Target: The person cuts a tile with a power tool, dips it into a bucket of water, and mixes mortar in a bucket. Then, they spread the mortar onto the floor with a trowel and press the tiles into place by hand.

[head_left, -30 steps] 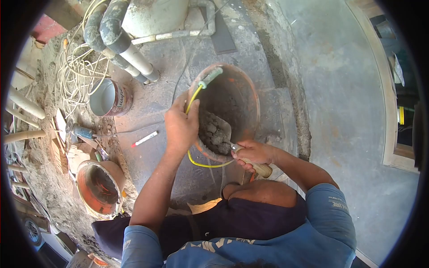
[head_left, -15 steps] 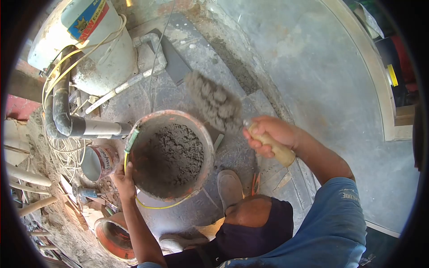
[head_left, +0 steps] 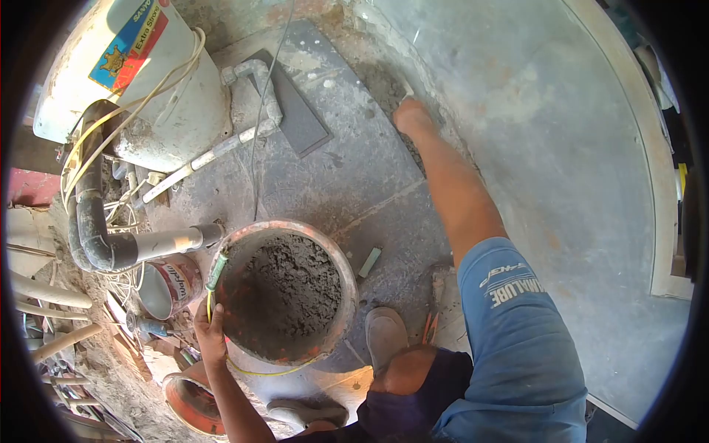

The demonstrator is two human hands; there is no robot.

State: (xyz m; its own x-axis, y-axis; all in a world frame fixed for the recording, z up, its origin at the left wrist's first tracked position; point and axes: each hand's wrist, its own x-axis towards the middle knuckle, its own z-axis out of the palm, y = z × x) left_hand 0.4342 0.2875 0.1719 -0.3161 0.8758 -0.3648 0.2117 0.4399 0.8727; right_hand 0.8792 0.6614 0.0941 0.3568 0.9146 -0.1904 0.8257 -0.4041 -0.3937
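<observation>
A round bucket (head_left: 350,284) stands on the floor, its orange wall crusted with grey. Wet mortar (head_left: 299,280) fills much of it. My left hand (head_left: 210,330) is closed on the bucket's left rim, just below the green grip (head_left: 217,272) of its yellow handle. Far from the bucket, my right hand (head_left: 413,118) is stretched out to the strip of rough mortar along the wall's foot. It is closed around the trowel, of which only a pale bit (head_left: 407,90) shows; the blade is hidden.
A large white tub (head_left: 170,111) with cables stands at the back left, beside grey and white pipes (head_left: 170,242). A paint can (head_left: 168,286) and a second orange bucket (head_left: 193,399) are at the left. A dark tile (head_left: 295,118) lies ahead. The grey wall (head_left: 546,133) rises on the right.
My right hand has swung forward from beside the bucket to the wall's foot. The mortar-laden trowel blade, visible before, is out of sight. My left hand stays at the bucket rim.
</observation>
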